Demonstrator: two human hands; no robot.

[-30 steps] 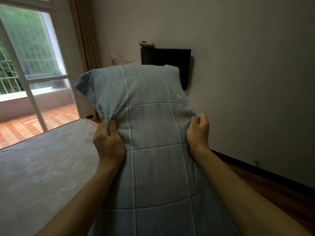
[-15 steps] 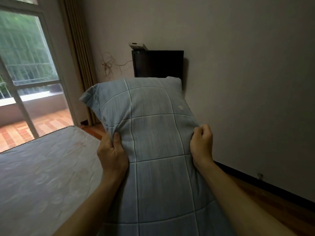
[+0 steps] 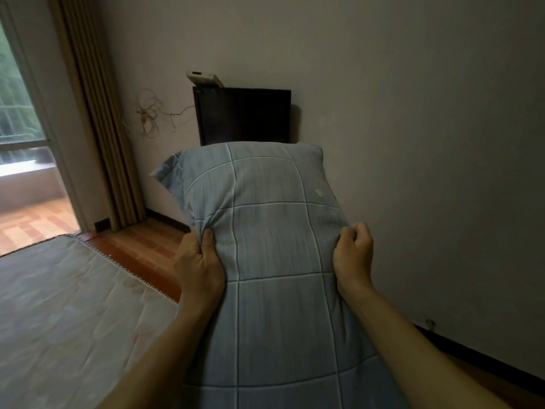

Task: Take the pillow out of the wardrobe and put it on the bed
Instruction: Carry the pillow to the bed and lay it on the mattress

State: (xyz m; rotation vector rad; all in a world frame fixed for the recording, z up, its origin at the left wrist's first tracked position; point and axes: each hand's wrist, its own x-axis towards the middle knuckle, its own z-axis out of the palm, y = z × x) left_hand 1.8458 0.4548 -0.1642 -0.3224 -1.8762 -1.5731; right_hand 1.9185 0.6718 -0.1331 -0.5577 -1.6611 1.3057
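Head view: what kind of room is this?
Most likely a bedroom in a home. A bare mattress lies at left, a curtain hangs beside a glass balcony door, and both hands hold a blue quilted pillow.

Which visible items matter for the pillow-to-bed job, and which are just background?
Job: pillow, gripped by left hand and right hand; bed.
Background: dark cabinet, white device on it, curtain, wall cable.

pillow (image 3: 274, 261): held upright, centre — left hand (image 3: 199, 265) on its left edge, right hand (image 3: 352, 258) on its right
bed (image 3: 65, 308): left, below
TV (image 3: 243, 116): behind pillow — on wall
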